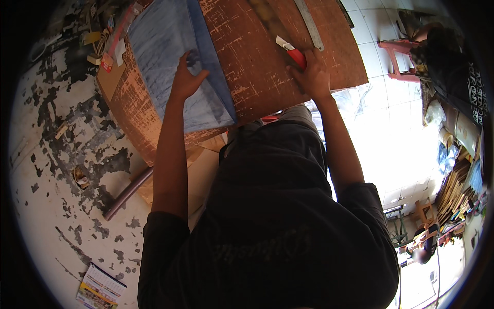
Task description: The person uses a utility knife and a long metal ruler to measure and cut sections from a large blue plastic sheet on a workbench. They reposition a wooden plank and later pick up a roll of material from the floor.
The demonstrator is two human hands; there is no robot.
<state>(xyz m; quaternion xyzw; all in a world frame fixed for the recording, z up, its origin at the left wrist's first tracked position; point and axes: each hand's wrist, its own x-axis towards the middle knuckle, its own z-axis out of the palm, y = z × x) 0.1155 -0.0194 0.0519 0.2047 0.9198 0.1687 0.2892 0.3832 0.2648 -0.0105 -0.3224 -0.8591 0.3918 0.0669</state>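
My left hand point(189, 81) is over a blue sheet point(159, 46), its thumb and fingers spread apart and holding nothing. The sheet lies on a scratched brown wooden board point(247, 77), and a darker blue strip runs along its right side. In my right hand point(315, 77) is a red utility knife point(296, 56), its pale blade end pointing up and left, away from me. Just beyond that hand a metal ruler point(309, 26) lies on the board. Whether my left fingertips touch the sheet I cannot tell.
At the board's left edge are a piece of brown cardboard point(112, 82) and a red and clear packet point(107, 63). A dark tube point(128, 193) leans below. A red stool point(399, 59) stands at the right; another person point(424, 247) is far off at lower right.
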